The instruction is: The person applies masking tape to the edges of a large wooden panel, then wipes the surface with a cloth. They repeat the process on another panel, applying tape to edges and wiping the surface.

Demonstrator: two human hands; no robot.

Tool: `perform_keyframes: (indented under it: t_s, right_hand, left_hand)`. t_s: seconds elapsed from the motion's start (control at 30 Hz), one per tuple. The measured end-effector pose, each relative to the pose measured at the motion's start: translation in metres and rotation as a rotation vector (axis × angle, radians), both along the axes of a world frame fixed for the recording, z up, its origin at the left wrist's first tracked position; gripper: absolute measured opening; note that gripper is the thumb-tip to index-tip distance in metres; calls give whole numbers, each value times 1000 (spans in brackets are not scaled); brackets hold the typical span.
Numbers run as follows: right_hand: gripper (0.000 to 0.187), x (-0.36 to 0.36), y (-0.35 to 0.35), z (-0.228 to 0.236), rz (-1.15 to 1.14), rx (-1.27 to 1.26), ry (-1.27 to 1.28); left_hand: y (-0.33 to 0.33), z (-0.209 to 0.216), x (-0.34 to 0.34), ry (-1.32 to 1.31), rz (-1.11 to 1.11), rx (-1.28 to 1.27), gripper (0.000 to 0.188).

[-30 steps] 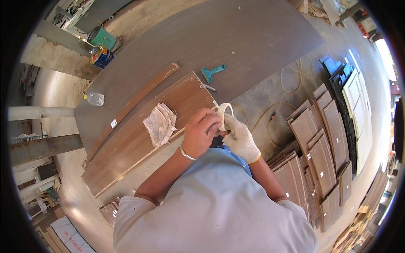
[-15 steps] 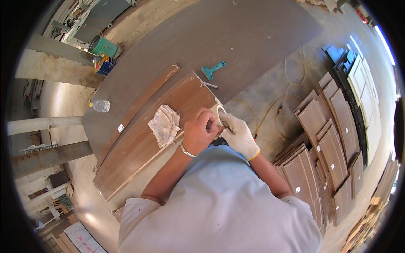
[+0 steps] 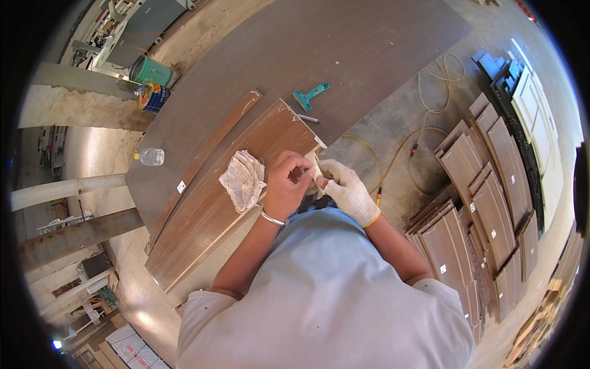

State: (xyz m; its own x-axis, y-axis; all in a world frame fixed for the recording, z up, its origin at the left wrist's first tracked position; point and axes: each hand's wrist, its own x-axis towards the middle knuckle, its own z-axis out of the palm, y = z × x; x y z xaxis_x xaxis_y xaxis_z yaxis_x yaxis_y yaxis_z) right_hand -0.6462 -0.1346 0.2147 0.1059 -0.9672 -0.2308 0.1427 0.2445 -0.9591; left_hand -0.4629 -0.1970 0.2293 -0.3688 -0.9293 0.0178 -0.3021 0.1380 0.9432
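Observation:
My bare left hand, with a bracelet at the wrist, is closed, its thumb and fingers pinched together close to my body. Beside it my right hand, in a white knitted glove with the thumb tip bare, is closed too. Both grip a pale cream band between them; the fingers cover most of it. Just beyond lies a brown wooden panel with pale residue along its end. A crumpled whitish rag rests on the panel, left of my left hand.
The panel lies on a large brown board, with a narrow wooden strip, teal scraper, pale pen-like stick and plastic bottle. Stacked panels stand at right; a yellow hose crosses the floor. Buckets stand far left.
The cream band, looped up above the fingers before, now sits lower between my hands. My view has shifted slightly; the rag, scraper and panel lie as before.

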Motion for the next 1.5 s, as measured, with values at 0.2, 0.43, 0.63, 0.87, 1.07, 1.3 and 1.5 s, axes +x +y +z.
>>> perform_keyframes:
  t_s: [0.2,0.43,0.63,0.87,1.07,1.3,1.5]
  right_hand:
    - [32,9,-3,-6,-90,129,-74]
    - [37,14,-8,-5,-150,54,-66]
    - [33,11,-17,-3,-134,117,-14]
    - [30,16,-20,3,-122,97,126]
    - [27,17,-22,8,-106,71,207]
    - [28,16,-25,9,-91,20,269]
    - [26,14,-29,9,-56,12,344]
  left_hand:
    - [4,1,-5,33,82,74,7]
    - [2,2,-6,-194,48,-326,13]
    - [-1,9,-1,-276,-26,-441,16]
    - [0,11,3,-237,62,-281,15]
    - [-6,15,7,-222,43,-266,16]
    - [-10,17,4,-218,13,-381,18]
    - [-15,17,6,-206,-36,-366,19]
